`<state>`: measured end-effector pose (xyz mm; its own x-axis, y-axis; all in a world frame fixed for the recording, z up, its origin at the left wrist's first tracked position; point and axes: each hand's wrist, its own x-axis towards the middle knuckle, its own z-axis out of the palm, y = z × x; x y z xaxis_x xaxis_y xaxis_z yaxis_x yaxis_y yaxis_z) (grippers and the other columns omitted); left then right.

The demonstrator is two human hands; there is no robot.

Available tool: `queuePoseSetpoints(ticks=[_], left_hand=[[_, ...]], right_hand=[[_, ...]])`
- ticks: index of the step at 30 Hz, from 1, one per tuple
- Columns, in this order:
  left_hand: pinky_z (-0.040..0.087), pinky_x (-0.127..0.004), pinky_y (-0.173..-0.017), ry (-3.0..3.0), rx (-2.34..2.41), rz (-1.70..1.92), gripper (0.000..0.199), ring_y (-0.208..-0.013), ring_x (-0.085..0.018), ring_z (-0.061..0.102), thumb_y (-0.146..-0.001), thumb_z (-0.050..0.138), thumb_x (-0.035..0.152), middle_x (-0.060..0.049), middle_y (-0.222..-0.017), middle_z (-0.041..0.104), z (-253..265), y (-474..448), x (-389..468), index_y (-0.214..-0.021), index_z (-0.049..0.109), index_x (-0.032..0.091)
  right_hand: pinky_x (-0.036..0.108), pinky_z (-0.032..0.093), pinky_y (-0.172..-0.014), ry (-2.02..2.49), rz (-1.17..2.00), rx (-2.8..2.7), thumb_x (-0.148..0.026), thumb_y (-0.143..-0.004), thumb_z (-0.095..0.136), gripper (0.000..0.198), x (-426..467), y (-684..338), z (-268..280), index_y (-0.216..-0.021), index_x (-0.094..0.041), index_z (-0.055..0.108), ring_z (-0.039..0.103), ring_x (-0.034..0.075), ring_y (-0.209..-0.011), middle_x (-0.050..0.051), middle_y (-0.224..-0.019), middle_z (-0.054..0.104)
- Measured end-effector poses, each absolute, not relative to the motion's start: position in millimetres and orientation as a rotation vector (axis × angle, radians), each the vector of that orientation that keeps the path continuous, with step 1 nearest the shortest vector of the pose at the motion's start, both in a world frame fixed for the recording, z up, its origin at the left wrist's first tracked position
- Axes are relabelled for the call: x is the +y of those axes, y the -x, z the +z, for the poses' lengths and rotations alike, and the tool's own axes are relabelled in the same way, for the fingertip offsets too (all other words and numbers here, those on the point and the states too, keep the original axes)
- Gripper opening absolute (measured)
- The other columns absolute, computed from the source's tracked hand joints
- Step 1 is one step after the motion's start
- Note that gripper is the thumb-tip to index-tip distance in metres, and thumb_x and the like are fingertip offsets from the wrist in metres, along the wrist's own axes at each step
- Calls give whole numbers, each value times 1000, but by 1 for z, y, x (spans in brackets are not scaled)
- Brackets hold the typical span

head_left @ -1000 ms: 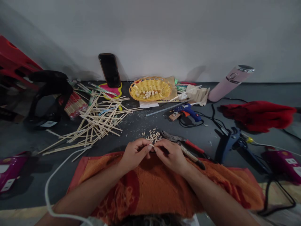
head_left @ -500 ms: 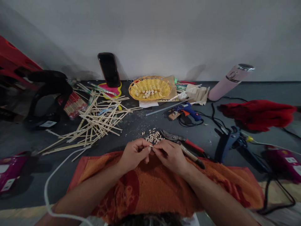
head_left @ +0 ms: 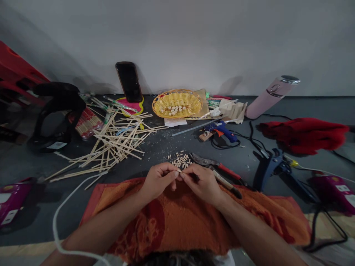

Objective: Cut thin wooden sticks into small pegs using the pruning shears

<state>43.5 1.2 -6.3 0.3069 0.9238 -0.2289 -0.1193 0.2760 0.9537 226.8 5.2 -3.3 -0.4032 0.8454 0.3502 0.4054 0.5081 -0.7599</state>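
Observation:
My left hand (head_left: 161, 180) and my right hand (head_left: 202, 183) meet over the orange towel (head_left: 191, 218), fingertips pinched together. Between them is a small pale wooden piece (head_left: 179, 170), mostly covered by the fingers. Just beyond the fingertips lies a pile of short cut wooden pieces (head_left: 181, 159) on the dark table. To the right of the pile rest red-handled pliers (head_left: 222, 168), with a wooden-handled tool (head_left: 226, 183) close to my right hand. Further back, a yellow wicker basket (head_left: 177, 103) holds several small pale pieces.
Long wooden sticks (head_left: 116, 144) lie heaped at left, near a propped phone (head_left: 129, 82). A blue glue gun (head_left: 222, 130), a pink bottle (head_left: 273, 96), a red cloth (head_left: 305, 135) and a dark blue tool (head_left: 269, 170) with cords stand right. A white cable (head_left: 58, 218) crosses the left forearm.
The fingertips have shifted slightly around the small wooden piece, and less of it shows now. Both hands stay in the same place; everything else looks unmoved.

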Motion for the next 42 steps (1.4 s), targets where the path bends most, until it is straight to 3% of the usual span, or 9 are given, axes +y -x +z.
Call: queuePoseSetpoints(ticks=[20, 33, 42], left_hand=[[38, -14, -36, -838, 957, 867, 22, -36, -3, 47, -81, 65, 34, -1, -64, 67, -7, -46, -2, -86, 66, 12], [43, -16, -39, -811, 893, 894, 23, -39, -5, 51, -79, 68, 32, -4, -69, 70, -9, -46, 0, -87, 66, 11], [42, -17, -39, -870, 973, 873, 24, -37, -5, 50, -78, 68, 35, -3, -67, 69, -3, -46, 0, -82, 65, 11]], right_hand=[[25, 42, -62, 982, 420, -2178, -12, -87, 52, 12, 3, -228, -9, -80, -20, 59, 55, 13, -65, 1, -69, 62], [21, 43, -60, 1049, 729, -1972, -17, -88, 56, 8, 3, -226, -6, -83, -20, 62, 58, 10, -62, -1, -71, 64], [23, 43, -60, 1050, 729, -1992, -18, -88, 54, 11, 3, -224, -5, -81, -20, 62, 57, 11, -61, 0, -70, 65]])
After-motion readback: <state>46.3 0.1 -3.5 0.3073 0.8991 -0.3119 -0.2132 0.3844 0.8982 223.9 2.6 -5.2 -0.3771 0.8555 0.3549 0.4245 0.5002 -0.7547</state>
